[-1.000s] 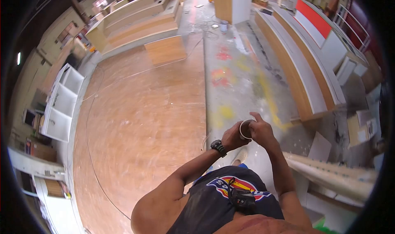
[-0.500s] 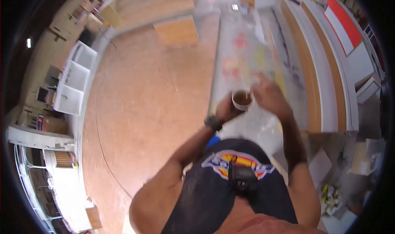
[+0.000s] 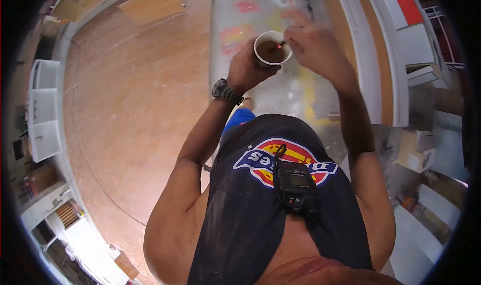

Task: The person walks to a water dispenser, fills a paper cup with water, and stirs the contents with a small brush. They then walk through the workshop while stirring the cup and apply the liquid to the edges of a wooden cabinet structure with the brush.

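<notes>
A white-rimmed cup (image 3: 271, 34) of brown liquid stands upright in my left hand (image 3: 246, 67), whose fingers wrap round its side. My right hand (image 3: 316, 47) is at the cup's right rim, blurred by motion, with its thumb and finger pinched on a thin stirrer (image 3: 280, 45). The stirrer's reddish lower end reaches into the drink. A dark watch (image 3: 227, 91) sits on my left wrist.
A large brown board (image 3: 135, 104) spreads to the left, with a smaller wooden panel (image 3: 152, 4) at its far end. Long white-and-wood panels (image 3: 368, 49) stand at right. White shelving (image 3: 45, 109) is at far left. Paint marks the grey floor (image 3: 240, 22).
The view has tilted down and shifted, so my hands and the cup appear higher and further left. My right hand is now right against the cup's rim.
</notes>
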`<state>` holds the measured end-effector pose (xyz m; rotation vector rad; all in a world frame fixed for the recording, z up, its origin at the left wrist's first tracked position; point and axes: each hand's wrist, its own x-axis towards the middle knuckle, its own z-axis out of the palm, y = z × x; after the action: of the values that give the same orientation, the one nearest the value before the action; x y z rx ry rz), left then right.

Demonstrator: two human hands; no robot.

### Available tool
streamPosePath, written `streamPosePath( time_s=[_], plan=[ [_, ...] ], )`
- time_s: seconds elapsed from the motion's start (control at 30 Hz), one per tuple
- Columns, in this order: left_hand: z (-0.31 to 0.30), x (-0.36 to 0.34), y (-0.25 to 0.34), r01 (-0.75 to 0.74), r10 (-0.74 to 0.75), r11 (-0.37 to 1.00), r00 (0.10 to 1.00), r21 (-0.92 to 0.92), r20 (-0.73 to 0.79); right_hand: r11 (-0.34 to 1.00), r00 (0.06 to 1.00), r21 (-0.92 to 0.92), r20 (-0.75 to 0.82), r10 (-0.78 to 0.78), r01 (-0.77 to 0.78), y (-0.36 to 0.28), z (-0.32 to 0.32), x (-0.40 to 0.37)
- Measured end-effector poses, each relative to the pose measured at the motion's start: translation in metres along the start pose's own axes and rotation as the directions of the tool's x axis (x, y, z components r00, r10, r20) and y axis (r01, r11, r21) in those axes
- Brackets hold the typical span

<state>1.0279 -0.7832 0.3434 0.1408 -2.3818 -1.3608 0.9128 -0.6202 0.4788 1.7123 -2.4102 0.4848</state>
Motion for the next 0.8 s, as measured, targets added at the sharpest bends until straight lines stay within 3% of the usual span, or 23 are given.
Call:
streamPosePath(
  time_s=[0.1, 0.13, 0.23, 0.33, 0.43, 0.53, 0.63, 0.73, 0.8],
  plan=[
    [0.000, 0.039, -0.024, -0.005, 0.006, 1.000, 1.000, -0.018, 0.014, 0.999, 0.992, -0.011, 0.121, 0.041, -0.040, 0.025, 0.030, 0.033],
    [-0.002, 0.049, -0.029, -0.045, 0.045, 0.999, 0.999, -0.007, -0.010, 0.995, 0.960, 0.000, 0.263, 0.100, -0.104, 0.029, 0.031, 0.048],
    [-0.014, 0.084, -0.046, 0.009, -0.010, 0.999, 1.000, -0.053, -0.005, 0.978, 0.926, 0.145, 0.367, 0.087, -0.149, 0.060, 0.051, 0.090],
    [-0.031, 0.126, -0.080, 0.090, -0.091, 0.994, 0.996, -0.056, -0.019, 0.977, 0.966, 0.159, 0.238, 0.100, -0.140, 0.090, 0.074, 0.148],
    [-0.033, 0.127, -0.084, 0.103, -0.105, 0.994, 0.993, -0.041, -0.054, 0.984, 0.985, 0.131, 0.139, 0.102, -0.120, 0.093, 0.073, 0.157],
    [-0.042, 0.142, -0.088, 0.121, -0.121, 0.993, 0.991, 0.001, -0.058, 0.998, 0.984, 0.036, 0.171, 0.045, -0.052, 0.109, 0.095, 0.172],
    [-0.046, 0.162, -0.102, 0.118, -0.115, 0.991, 0.992, 0.057, -0.058, 0.988, 0.978, 0.145, 0.209, 0.015, -0.046, 0.123, 0.109, 0.189],
    [-0.045, 0.173, -0.105, 0.149, -0.148, 0.988, 0.988, 0.031, -0.046, 0.917, 0.960, 0.389, 0.278, -0.031, -0.083, 0.139, 0.106, 0.199],
    [-0.041, 0.182, -0.107, 0.164, -0.164, 0.986, 0.985, 0.001, -0.047, 0.932, 0.973, 0.350, 0.228, 0.015, -0.097, 0.154, 0.105, 0.204]
  ],
)
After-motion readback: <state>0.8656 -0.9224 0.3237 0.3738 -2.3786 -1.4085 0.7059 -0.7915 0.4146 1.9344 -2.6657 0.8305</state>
